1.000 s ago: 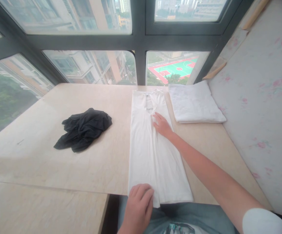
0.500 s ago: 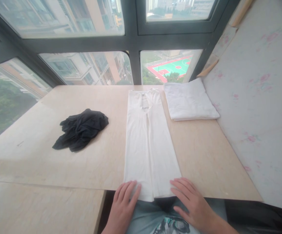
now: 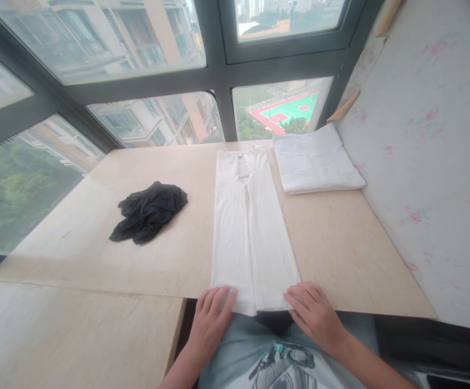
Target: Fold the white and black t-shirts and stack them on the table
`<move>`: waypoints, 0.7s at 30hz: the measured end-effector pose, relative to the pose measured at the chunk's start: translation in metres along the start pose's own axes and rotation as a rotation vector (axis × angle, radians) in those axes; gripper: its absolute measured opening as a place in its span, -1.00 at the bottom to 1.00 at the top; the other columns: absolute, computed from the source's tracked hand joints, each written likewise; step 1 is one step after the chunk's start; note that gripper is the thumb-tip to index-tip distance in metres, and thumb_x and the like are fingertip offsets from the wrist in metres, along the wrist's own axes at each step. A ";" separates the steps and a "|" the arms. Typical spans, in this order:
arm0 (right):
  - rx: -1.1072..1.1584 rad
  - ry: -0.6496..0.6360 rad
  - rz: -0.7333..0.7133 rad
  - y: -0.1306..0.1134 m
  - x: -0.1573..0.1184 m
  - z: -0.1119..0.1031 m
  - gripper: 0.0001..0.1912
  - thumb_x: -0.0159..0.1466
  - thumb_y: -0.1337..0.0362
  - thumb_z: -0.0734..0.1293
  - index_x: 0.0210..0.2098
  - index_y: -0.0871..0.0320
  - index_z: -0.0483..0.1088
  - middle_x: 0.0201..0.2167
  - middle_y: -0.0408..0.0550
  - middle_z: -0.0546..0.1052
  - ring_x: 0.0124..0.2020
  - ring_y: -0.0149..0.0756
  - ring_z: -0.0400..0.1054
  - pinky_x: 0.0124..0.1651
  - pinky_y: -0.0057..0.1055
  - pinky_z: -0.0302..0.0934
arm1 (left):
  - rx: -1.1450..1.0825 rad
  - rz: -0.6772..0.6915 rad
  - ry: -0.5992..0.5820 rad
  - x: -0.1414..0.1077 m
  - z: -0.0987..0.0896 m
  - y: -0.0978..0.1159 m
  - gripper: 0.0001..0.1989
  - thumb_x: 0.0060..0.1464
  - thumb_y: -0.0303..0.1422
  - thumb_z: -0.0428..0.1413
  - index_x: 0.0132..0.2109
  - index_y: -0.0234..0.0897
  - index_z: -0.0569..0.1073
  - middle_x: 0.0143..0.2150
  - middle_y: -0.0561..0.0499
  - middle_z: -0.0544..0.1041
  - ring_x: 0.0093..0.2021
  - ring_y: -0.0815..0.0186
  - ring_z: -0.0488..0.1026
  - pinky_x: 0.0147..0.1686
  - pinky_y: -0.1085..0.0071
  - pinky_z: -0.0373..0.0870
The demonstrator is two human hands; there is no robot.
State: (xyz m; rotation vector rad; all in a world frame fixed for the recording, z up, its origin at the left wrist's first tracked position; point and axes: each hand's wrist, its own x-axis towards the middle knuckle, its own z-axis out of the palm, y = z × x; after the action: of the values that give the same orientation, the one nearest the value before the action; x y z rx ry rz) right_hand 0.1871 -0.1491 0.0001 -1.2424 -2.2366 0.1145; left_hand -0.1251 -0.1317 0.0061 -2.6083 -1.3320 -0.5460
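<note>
Plainly, 2 hands stand apart at the bottom centre: the left hand (image 3: 213, 313) and right hand (image 3: 315, 313) each cover a lower corner of the folded white shirt (image 3: 235, 237), which runs up mid-frame. Whether they pinch its hem, I cannot tell. Its neck print is too small to read; creases obscure the shape of the black garment (image 3: 151, 212), left of centre. The lower edge crops both forearms.

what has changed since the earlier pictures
The right hand has moved nearer, from the far half of the long folded white fabric shirt to its near right corner. The left hand stays at the near left corner; the crumpled black cloth and rectangular white cloth lie as before.
</note>
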 end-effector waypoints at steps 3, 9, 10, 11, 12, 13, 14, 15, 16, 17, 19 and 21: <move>0.086 0.008 0.037 0.000 0.005 0.000 -0.74 0.30 0.43 0.22 -0.10 0.08 0.46 -0.17 0.00 0.53 -0.12 -0.18 0.41 0.00 -0.10 0.32 | -0.004 -0.074 -0.028 0.009 0.003 0.018 -0.62 0.19 -0.48 0.05 0.14 -0.25 0.46 0.02 -0.17 0.52 0.05 0.11 0.41 0.13 0.09 0.24; 0.265 0.093 0.242 0.004 0.022 0.000 -0.83 0.34 0.39 0.22 -0.21 0.10 0.45 -0.30 -0.04 0.52 -0.23 -0.26 0.42 -0.14 -0.26 0.37 | -0.074 -0.067 -0.045 0.023 0.005 0.035 -0.62 0.18 -0.46 0.04 0.14 -0.31 0.44 0.03 -0.19 0.51 0.03 0.09 0.39 0.09 0.09 0.24; 0.284 0.098 0.260 0.005 0.023 -0.001 -0.83 0.34 0.38 0.22 -0.21 0.10 0.45 -0.31 -0.04 0.52 -0.24 -0.27 0.42 -0.16 -0.28 0.37 | -0.088 -0.059 -0.033 0.023 0.004 0.034 -0.64 0.19 -0.46 0.03 0.12 -0.31 0.44 0.02 -0.18 0.52 0.02 0.09 0.40 0.08 0.10 0.25; 0.296 0.097 0.260 0.007 0.025 -0.001 -0.83 0.35 0.38 0.22 -0.22 0.11 0.45 -0.31 -0.04 0.53 -0.24 -0.28 0.42 -0.16 -0.29 0.36 | -0.102 -0.051 -0.021 0.023 0.002 0.032 -0.66 0.19 -0.48 0.03 0.10 -0.31 0.45 0.00 -0.17 0.53 0.01 0.10 0.41 0.08 0.11 0.25; 0.299 0.091 0.244 0.009 0.025 -0.001 -0.83 0.35 0.38 0.22 -0.21 0.11 0.45 -0.31 -0.04 0.53 -0.24 -0.28 0.42 -0.16 -0.30 0.36 | -0.117 -0.043 -0.009 0.022 0.000 0.029 -0.68 0.19 -0.51 0.02 0.07 -0.31 0.45 -0.01 -0.16 0.54 0.00 0.12 0.41 0.07 0.13 0.26; 0.294 0.083 0.214 0.010 0.025 -0.002 -0.83 0.35 0.39 0.22 -0.21 0.11 0.45 -0.31 -0.04 0.53 -0.23 -0.28 0.42 -0.16 -0.30 0.35 | -0.131 -0.032 0.001 0.021 -0.002 0.026 -0.69 0.18 -0.53 0.01 0.05 -0.30 0.46 -0.03 -0.15 0.55 -0.01 0.13 0.42 0.05 0.14 0.27; 0.287 0.073 0.177 0.012 0.024 -0.002 -0.83 0.35 0.39 0.23 -0.21 0.11 0.45 -0.31 -0.05 0.53 -0.23 -0.28 0.41 -0.15 -0.30 0.33 | -0.143 -0.024 0.015 0.020 -0.005 0.022 -0.70 0.18 -0.55 0.01 0.02 -0.30 0.47 -0.05 -0.14 0.55 -0.02 0.14 0.43 0.04 0.16 0.28; 0.280 0.061 0.138 0.014 0.023 -0.002 -0.84 0.35 0.40 0.23 -0.21 0.11 0.45 -0.31 -0.05 0.53 -0.24 -0.29 0.40 -0.14 -0.30 0.32 | -0.152 -0.019 0.028 0.018 -0.007 0.019 -0.70 0.17 -0.57 0.01 0.00 -0.30 0.47 -0.07 -0.13 0.56 -0.04 0.16 0.43 0.03 0.17 0.29; 0.275 0.045 0.103 0.015 0.021 -0.003 -0.85 0.34 0.41 0.24 -0.22 0.12 0.45 -0.31 -0.05 0.53 -0.24 -0.29 0.39 -0.13 -0.30 0.30 | -0.158 -0.017 0.042 0.016 -0.009 0.015 -0.71 0.17 -0.59 0.01 -0.01 -0.30 0.48 -0.09 -0.12 0.56 -0.05 0.17 0.44 0.02 0.18 0.29; 0.273 0.026 0.072 0.016 0.020 -0.003 -0.85 0.34 0.41 0.25 -0.22 0.13 0.45 -0.32 -0.05 0.52 -0.25 -0.29 0.37 -0.13 -0.30 0.28 | -0.159 -0.017 0.054 0.014 -0.011 0.012 -0.71 0.16 -0.60 0.01 -0.02 -0.30 0.48 -0.10 -0.11 0.56 -0.06 0.18 0.44 0.01 0.19 0.30; 0.266 -0.019 0.028 0.017 0.017 -0.004 -0.87 0.33 0.42 0.25 -0.23 0.14 0.44 -0.32 -0.05 0.50 -0.25 -0.29 0.34 -0.14 -0.30 0.24 | -0.147 -0.020 0.063 0.010 -0.014 0.006 -0.69 0.15 -0.63 0.02 -0.01 -0.31 0.48 -0.10 -0.12 0.56 -0.06 0.18 0.44 0.01 0.20 0.31; 0.259 -0.062 0.007 0.017 0.015 -0.006 -0.87 0.33 0.43 0.25 -0.23 0.14 0.43 -0.32 -0.05 0.49 -0.25 -0.28 0.32 -0.14 -0.31 0.21 | -0.120 -0.021 0.051 0.005 -0.013 0.003 -0.65 0.14 -0.66 0.00 0.01 -0.32 0.48 -0.08 -0.14 0.55 -0.03 0.16 0.43 0.02 0.18 0.31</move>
State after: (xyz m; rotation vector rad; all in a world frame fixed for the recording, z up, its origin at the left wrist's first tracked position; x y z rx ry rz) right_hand 0.1971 -0.1286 0.0053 -1.1192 -2.1863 0.4369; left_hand -0.1235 -0.1335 0.0206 -2.6570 -1.3517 -0.7121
